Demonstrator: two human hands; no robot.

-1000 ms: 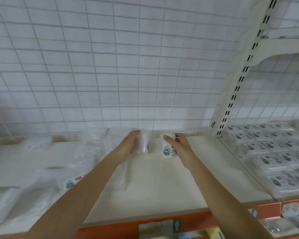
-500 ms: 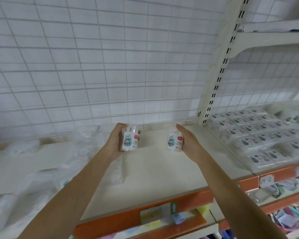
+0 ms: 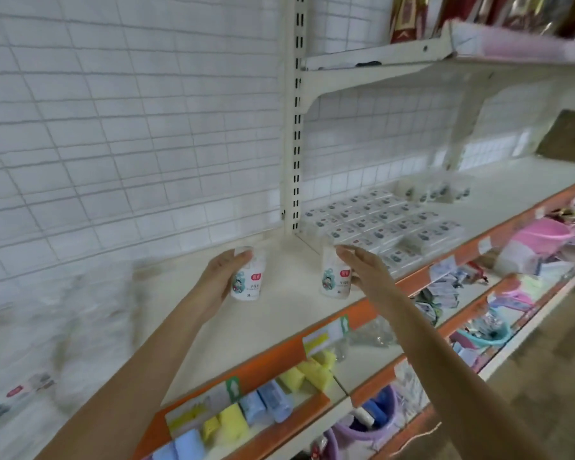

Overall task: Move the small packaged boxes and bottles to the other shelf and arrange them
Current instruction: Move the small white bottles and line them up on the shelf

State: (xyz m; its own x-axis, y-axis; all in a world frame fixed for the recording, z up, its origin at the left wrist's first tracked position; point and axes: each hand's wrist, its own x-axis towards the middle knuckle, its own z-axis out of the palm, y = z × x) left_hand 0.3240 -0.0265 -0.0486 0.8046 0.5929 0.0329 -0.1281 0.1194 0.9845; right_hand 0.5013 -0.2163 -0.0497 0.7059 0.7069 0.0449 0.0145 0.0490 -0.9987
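gripping one small white bottle each, left hand point(image 3: 218, 282) and right hand point(image 3: 367, 272) fingers curled.

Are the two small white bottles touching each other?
Apart. The head view shows bare shelf between the left hand's bottle and the right hand's bottle.

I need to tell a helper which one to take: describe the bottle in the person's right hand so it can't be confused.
Find the slotted upright post. Just below its foot, the right hand grips a small white bottle, cartoon label and red tag. The left hand's bottle is its twin, left of the post.
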